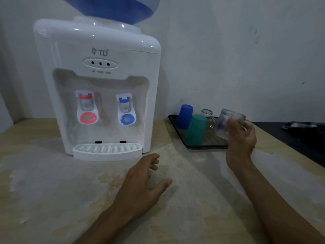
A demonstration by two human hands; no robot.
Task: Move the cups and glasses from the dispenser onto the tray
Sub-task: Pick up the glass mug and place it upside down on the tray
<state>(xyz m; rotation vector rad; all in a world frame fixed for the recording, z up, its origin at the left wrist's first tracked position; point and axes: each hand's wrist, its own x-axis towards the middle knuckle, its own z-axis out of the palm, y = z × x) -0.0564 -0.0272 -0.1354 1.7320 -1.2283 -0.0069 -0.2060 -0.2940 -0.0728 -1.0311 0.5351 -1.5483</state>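
Note:
A white water dispenser (98, 88) stands at the left with a red tap and a blue tap; nothing rests on its drip tray (107, 151). To its right lies a dark tray (202, 146) bearing an upside-down blue cup (184, 118), an upside-down green cup (196, 132) and a clear glass mug (208, 118). My right hand (241, 138) grips a clear glass (228, 122), held upside down over the tray's right part. My left hand (146, 184) hovers over the counter in front of the dispenser, fingers spread, holding nothing.
The counter (52, 182) is pale and mottled, with a wall close behind. A dark surface (299, 138) with a metal object (302, 125) adjoins the counter at the right. A blue water bottle (114, 7) sits on the dispenser.

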